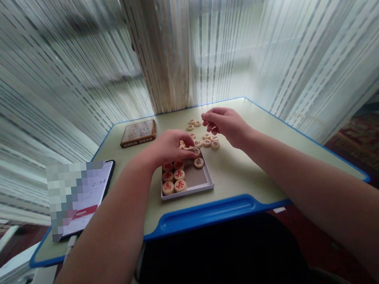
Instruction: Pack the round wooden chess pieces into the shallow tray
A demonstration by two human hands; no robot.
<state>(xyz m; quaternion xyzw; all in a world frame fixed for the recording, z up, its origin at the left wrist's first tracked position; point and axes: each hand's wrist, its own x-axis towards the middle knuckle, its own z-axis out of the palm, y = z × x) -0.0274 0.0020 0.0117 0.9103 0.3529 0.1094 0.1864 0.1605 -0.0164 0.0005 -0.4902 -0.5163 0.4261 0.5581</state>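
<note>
On the pale worktop (246, 172) with its blue rim, a shallow white tray (194, 189) is lying just in front of the person, and round wooden chess discs (175, 180) with red characters are sitting in two columns along its near left side. One black-marked disc (198, 162) is resting at the tray's far right corner. The left hand (171, 146) is hovering over the tray's far edge, fingers bunched narrow and pointing down onto the discs there; whether it is gripping one I cannot tell. The right hand (226, 125) is hanging just beyond it, above a loose scatter of discs (207, 141) lying on the worktop, its fingers curling into a tight pinch; anything between them is hidden. A brown patterned box (138, 132) is lying well apart to the left, and a phone (97, 191) is resting near the left edge, its screen lit. Pale striped curtains (267, 40) are hanging behind.
</note>
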